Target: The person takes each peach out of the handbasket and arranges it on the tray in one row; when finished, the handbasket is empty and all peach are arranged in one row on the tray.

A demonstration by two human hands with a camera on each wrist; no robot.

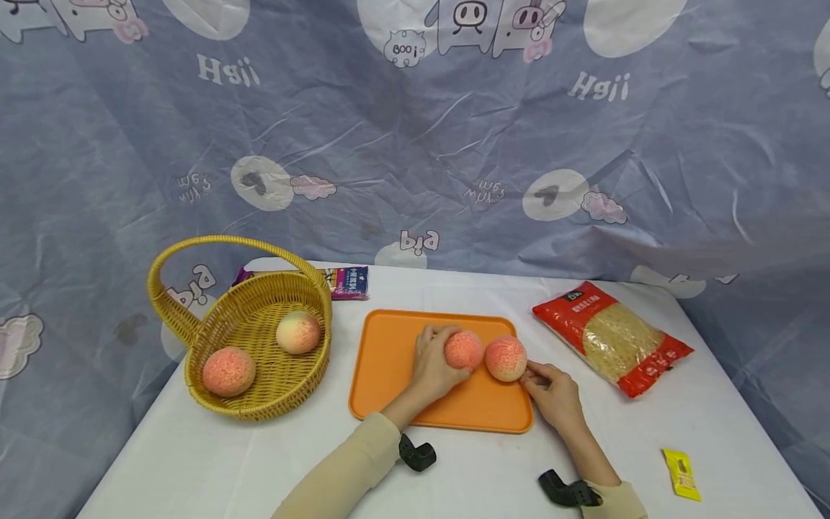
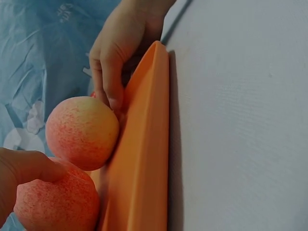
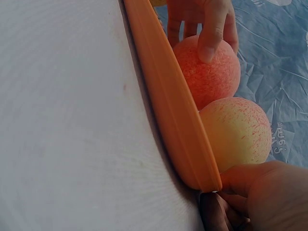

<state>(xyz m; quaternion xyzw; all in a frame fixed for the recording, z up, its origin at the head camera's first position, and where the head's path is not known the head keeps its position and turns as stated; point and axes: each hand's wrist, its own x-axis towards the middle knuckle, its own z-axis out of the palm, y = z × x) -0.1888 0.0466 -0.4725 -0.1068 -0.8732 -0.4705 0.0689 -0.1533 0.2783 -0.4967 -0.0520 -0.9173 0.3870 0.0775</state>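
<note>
Hanging beyond the left hand and the right hand, a grey-blue cartoon-printed cloth fills the back of my head view. A white-covered table spreads below the hands. Left of the left hand I see a yellow wicker basket with a tall arched handle. An orange tray lies under the left hand, and the right hand pinches its right-hand rim, thumb above and fingers below in my right wrist view. A red bag with a clear window onto pale yellow contents lies beyond the right hand, to its right. Partly hidden behind the basket, past the left hand, is a purple packet. The left hand curls round a pinkish-red peach over the tray; I cannot tell if it rests there. A yellow-and-red peach sits on the tray between the two hands, just beside the right one. Left of both hands, the basket holds a red peach and a paler peach. A yellow sachet lies right of the right hand, nearer me.
</note>
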